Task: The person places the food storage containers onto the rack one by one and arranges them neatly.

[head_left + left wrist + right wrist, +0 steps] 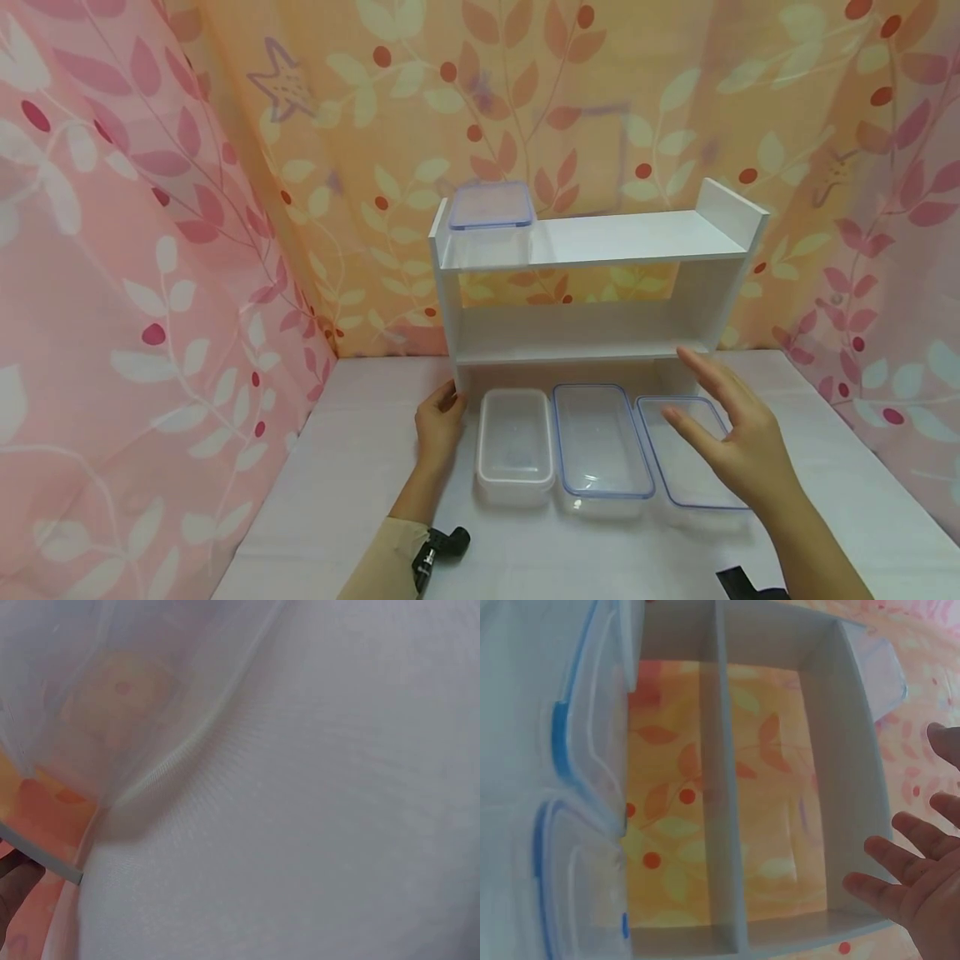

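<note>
My left hand (pixel 438 425) holds the lower left side panel of a white two-tier shelf (pixel 570 333), at the table. In the left wrist view, fingers (pixel 19 881) pinch the panel's pale edge (pixel 45 857). My right hand (pixel 750 454) is raised with fingers spread and nothing in it. It overlaps a blue-rimmed clear container (pixel 686 467) in the head view. The right wrist view shows this hand's spread fingertips (pixel 881 847) beside the shelf's top. Left of that container stand another blue-rimmed container (pixel 603 442) and a white-lidded one (pixel 516 437).
A clear container with a blue-rimmed lid (pixel 491 207) sits on the shelf's top left. Floral curtains (pixel 360 167) enclose the back and both sides of the white-covered table (pixel 330 467).
</note>
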Action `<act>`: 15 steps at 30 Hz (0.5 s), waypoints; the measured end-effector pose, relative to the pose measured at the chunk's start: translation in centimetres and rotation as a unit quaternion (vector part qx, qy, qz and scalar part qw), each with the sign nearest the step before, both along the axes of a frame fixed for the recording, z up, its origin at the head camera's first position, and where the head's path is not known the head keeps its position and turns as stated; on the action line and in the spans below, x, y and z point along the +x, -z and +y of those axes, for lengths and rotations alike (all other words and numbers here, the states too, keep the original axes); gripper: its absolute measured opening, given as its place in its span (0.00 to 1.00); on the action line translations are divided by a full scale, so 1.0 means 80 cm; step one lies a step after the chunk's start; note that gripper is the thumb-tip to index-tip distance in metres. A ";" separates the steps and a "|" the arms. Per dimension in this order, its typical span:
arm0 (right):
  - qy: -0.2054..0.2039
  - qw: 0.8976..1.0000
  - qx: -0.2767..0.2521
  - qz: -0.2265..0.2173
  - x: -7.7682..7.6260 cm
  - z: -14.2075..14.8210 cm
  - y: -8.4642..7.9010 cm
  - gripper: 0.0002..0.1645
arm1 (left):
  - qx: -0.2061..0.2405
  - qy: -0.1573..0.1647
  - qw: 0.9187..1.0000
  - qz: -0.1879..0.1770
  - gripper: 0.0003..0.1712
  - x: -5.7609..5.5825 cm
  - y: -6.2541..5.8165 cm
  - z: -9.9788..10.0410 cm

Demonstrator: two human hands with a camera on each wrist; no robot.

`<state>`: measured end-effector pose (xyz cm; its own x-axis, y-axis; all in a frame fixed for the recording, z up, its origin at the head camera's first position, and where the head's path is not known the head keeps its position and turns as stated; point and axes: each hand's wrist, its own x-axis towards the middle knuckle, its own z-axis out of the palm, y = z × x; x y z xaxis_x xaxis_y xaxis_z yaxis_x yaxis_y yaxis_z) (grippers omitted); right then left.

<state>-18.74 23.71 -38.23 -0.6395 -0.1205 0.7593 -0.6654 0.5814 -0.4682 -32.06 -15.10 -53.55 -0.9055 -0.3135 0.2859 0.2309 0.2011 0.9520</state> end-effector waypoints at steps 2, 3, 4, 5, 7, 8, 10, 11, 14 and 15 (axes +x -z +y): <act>0.000 1.000 -0.003 -0.004 0.001 0.005 0.006 0.55 | 0.001 0.002 1.000 0.001 0.20 0.000 -0.001 0.000; -0.001 1.000 -0.005 -0.008 0.002 0.007 0.009 0.55 | 0.002 0.004 1.000 0.001 0.20 0.000 -0.002 0.000; -0.001 1.000 -0.008 -0.015 0.003 0.009 0.012 0.54 | 0.004 0.005 1.000 0.001 0.21 0.000 -0.002 0.000; 0.002 1.000 -0.010 -0.025 0.004 0.010 0.015 0.55 | 0.004 0.006 1.000 0.002 0.21 0.000 -0.003 0.000; 0.010 0.999 -0.011 -0.039 0.007 0.014 0.020 0.55 | 0.008 0.008 1.000 -0.001 0.21 0.000 -0.003 0.000; 0.012 0.999 -0.011 -0.044 0.008 0.015 0.023 0.54 | 0.009 0.010 1.000 -0.001 0.22 0.001 -0.004 0.000; 0.017 0.998 -0.011 -0.054 0.011 0.018 0.028 0.54 | 0.011 0.011 1.000 -0.001 0.22 0.001 -0.004 0.001; 0.019 0.998 -0.010 -0.059 0.012 0.020 0.030 0.54 | 0.012 0.011 1.000 -0.001 0.22 0.002 -0.004 0.001; 0.026 0.997 -0.011 -0.071 0.014 0.026 0.039 0.54 | 0.014 0.012 1.000 -0.005 0.22 0.003 -0.005 0.002; 0.028 0.997 -0.012 -0.076 0.015 0.028 0.042 0.54 | 0.015 0.012 1.000 -0.007 0.22 0.004 -0.005 0.002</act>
